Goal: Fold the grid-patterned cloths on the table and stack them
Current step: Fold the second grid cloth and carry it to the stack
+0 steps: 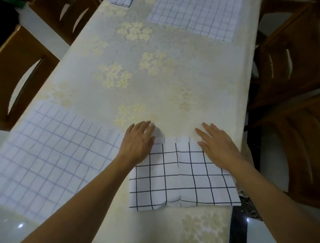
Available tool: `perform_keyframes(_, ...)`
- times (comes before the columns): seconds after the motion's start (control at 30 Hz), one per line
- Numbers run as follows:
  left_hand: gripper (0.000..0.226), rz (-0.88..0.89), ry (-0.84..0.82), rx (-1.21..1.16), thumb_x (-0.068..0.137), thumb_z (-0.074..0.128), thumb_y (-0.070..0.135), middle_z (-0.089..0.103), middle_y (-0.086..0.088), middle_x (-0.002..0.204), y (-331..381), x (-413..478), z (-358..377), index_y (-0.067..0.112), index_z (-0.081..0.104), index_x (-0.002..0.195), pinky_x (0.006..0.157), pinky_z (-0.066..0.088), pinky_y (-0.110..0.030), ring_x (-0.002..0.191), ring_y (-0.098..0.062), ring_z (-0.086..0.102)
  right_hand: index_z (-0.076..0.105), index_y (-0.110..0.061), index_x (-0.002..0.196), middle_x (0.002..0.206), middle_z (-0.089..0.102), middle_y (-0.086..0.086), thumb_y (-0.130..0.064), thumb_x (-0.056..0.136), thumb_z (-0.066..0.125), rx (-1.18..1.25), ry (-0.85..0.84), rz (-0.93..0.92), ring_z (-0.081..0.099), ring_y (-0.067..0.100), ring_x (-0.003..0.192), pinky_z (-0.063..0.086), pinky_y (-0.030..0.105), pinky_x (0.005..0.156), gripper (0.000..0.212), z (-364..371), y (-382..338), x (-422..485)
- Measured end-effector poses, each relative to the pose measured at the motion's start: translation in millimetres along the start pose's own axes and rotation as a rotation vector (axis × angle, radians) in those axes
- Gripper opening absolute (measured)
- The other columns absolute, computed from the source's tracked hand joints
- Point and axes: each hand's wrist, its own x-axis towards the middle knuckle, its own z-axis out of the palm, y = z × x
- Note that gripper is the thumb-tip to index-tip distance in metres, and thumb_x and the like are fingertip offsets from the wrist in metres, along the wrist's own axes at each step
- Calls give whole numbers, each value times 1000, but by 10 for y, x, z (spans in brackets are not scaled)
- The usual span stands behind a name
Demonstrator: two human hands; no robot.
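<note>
A white cloth with a dark grid [183, 180] lies folded in front of me near the table's right edge. My left hand [138, 144] lies flat on its far left corner, fingers straight. My right hand [218, 147] presses flat on its far right corner. A larger pale grid cloth [48, 152] lies spread out to the left, its right edge under my left hand. Another spread grid cloth [195, 19] lies at the far right of the table. A small folded grid cloth [121, 2] shows at the top edge, cut off.
The table [138, 72] wears a cream flowered tablecloth. Wooden chairs stand along the left side [22, 72] and along the right side [284, 72]. The table's right edge runs close beside my right hand.
</note>
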Motion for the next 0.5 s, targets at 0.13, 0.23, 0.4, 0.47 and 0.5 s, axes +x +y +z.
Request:
perform_keyframes(0.13,50,-30,44,-65,104,36,37,38,-12,156,239,-498,56,11,43,146,117,31,-50,143,-29,37,28,-22,156,165,18,2,-49,105,20,87,178,-1,13,22,153,6,38,124,58,113,-212,-363)
perform_keyframes(0.23,59,-27,-16,-84,104,23,46,34,-10,158,501,-919,198,12,40,149,117,32,-48,145,-27,34,40,-16,151,159,33,5,-49,103,19,154,217,-19,25,23,150,15,40,123,62,291,-396,-714)
perform_keyframes(0.4,69,-117,-126,-86,95,-12,60,-19,5,163,588,-1069,561,25,-13,155,125,2,-42,150,-14,-19,18,-23,158,166,9,-1,-58,99,9,141,145,22,5,19,154,9,37,125,69,632,-451,-839)
perform_keyframes(0.47,67,-129,-125,-52,94,-12,60,-29,6,160,557,-979,645,26,-24,151,125,-2,-42,147,-12,-28,4,-27,157,166,-5,-5,-62,96,2,133,151,41,-5,17,154,1,36,125,70,704,-404,-758)
perform_keyframes(0.5,68,-132,-122,-44,95,-11,61,-29,6,160,542,-932,670,26,-24,151,124,-4,-42,147,-12,-29,1,-28,156,165,-7,-5,-63,96,2,131,165,48,-7,17,153,-2,35,124,70,725,-387,-718)
